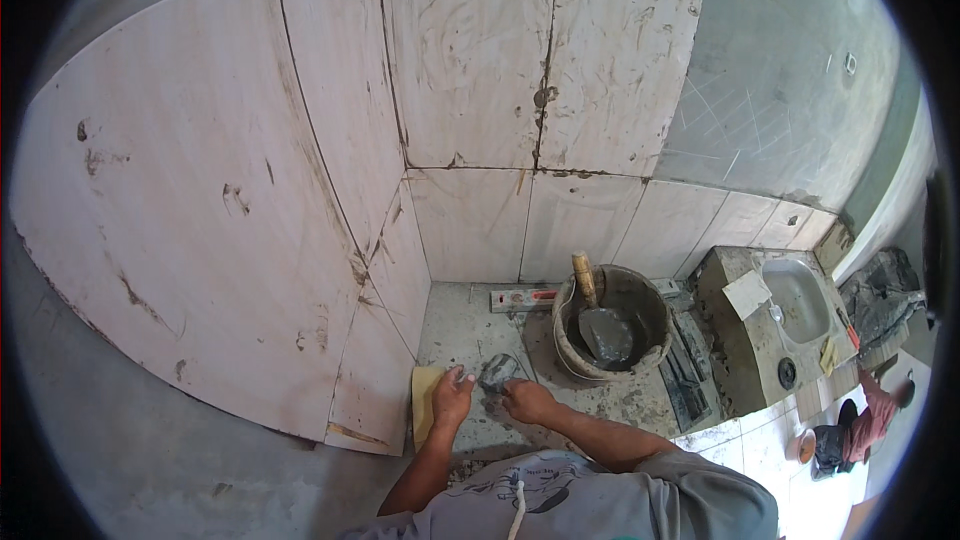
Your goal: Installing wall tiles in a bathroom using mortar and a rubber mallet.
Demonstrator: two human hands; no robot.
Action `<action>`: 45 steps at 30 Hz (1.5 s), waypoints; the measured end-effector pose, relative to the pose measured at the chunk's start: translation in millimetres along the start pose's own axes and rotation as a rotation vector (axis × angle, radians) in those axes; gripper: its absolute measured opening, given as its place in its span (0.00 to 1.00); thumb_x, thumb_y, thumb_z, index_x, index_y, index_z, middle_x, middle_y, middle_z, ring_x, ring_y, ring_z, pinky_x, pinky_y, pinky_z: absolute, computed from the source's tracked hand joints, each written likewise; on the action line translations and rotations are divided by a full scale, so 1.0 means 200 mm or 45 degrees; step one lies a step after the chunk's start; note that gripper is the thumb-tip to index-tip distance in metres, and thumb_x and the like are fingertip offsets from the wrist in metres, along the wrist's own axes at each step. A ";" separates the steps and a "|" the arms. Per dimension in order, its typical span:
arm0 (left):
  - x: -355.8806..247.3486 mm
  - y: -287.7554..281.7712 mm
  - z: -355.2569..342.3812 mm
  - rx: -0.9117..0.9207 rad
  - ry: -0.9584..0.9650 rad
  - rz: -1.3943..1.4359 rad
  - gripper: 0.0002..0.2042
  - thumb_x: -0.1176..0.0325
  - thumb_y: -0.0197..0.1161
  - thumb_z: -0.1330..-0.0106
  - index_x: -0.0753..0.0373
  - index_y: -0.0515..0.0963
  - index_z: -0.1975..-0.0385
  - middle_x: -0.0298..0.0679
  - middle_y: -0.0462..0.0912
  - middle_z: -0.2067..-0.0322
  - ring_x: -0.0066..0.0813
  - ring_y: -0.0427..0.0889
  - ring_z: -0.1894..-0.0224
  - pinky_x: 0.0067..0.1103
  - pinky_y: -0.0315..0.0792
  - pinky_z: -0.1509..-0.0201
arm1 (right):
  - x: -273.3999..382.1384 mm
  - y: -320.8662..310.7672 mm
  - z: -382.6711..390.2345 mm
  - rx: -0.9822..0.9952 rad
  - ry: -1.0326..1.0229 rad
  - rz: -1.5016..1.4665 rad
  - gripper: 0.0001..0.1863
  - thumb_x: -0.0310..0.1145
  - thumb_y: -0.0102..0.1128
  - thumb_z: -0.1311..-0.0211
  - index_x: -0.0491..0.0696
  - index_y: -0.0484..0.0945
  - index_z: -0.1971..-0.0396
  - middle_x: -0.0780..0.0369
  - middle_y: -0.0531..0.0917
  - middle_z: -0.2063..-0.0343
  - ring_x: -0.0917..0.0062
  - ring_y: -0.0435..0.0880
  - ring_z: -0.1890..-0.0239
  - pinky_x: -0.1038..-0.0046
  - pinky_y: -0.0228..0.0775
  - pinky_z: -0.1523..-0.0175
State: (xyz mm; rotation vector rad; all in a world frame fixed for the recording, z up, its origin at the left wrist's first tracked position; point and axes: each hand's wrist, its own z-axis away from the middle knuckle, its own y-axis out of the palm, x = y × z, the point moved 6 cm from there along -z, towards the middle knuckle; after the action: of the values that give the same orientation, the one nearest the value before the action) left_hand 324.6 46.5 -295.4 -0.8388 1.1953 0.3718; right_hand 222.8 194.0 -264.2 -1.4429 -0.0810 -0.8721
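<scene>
Low centre of the frame: a yellow sponge lies under the left hand, fingers spread. Just right, a small grey lump, perhaps mortar, sits pinched by the right hand. Further right stands the mortar bucket, trowel inside.

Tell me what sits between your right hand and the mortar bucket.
Nothing but bare grey floor separates the right hand from the bucket in the head view.

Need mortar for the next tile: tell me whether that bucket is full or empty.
Nearly empty. The bucket stands upright, its bare inner wall visible far down, and a trowel rests inside with its wooden handle leaning on the rim. Any leftover mortar underneath: cannot tell.
</scene>
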 end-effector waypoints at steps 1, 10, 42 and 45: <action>0.02 0.00 0.00 -0.014 0.003 0.027 0.23 0.61 0.63 0.36 0.67 0.73 0.44 0.51 0.80 0.48 0.39 0.81 0.49 0.28 0.72 0.45 | 0.01 0.00 0.00 -0.022 -0.043 -0.007 0.13 0.37 0.57 0.41 0.42 0.75 0.64 0.48 0.81 0.64 0.52 0.80 0.56 0.55 0.70 0.51; 0.17 0.03 0.01 -0.049 -0.035 0.106 0.24 0.60 0.63 0.35 0.67 0.73 0.43 0.50 0.80 0.49 0.38 0.81 0.51 0.28 0.72 0.46 | 0.17 -0.29 -0.04 -0.151 -0.186 -0.087 0.12 0.37 0.58 0.40 0.42 0.74 0.67 0.47 0.79 0.69 0.49 0.79 0.61 0.52 0.69 0.57; 0.17 0.08 -0.04 -0.032 -0.058 0.163 0.22 0.64 0.62 0.35 0.71 0.73 0.44 0.52 0.80 0.49 0.39 0.80 0.47 0.27 0.71 0.42 | 0.10 -0.29 -0.04 -0.211 -0.082 -0.117 0.13 0.38 0.59 0.41 0.42 0.75 0.69 0.48 0.80 0.69 0.48 0.80 0.62 0.52 0.70 0.57; 0.15 0.06 -0.03 -0.034 -0.075 0.189 0.22 0.64 0.61 0.34 0.71 0.72 0.44 0.53 0.80 0.49 0.39 0.80 0.47 0.27 0.71 0.42 | 0.11 -0.29 -0.05 -0.190 -0.111 -0.115 0.13 0.38 0.59 0.41 0.42 0.76 0.68 0.48 0.80 0.68 0.48 0.80 0.62 0.52 0.70 0.57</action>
State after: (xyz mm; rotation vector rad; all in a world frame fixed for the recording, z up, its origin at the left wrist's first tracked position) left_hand 323.7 44.8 -328.3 -0.7593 1.2030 0.5309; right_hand 202.1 181.9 -207.2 -1.6276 -0.1500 -0.9043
